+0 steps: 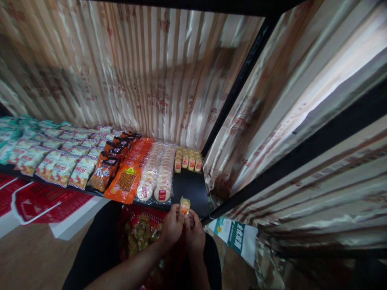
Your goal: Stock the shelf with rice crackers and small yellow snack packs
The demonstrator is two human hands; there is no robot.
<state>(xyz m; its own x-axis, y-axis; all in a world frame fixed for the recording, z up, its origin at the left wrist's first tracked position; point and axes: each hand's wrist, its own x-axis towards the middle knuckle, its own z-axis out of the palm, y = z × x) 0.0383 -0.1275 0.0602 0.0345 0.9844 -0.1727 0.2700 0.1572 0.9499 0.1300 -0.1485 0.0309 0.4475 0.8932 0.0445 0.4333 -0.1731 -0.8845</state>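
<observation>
Between the fingertips of my left hand (173, 226) and my right hand (194, 233) is a small yellow wrapped snack packet (184, 206) with a red and orange label. Both hands are closed on it, just in front of the black shelf (190, 187). At the back right of the shelf stand short rows of similar small yellow packets (188, 160). Below my hands, between my legs, a red bag (157, 213) holds several more yellow-gold wrapped packets (142, 231).
Left along the shelf lie clear packs of round crackers (162, 189), an orange pretzel-stick bag (128, 177), brown-orange bags (104, 173) and white snack bags (63, 167). Red-and-white boxes (45, 201) sit below. A black frame post (236, 92) and striped curtain (157, 72) stand behind.
</observation>
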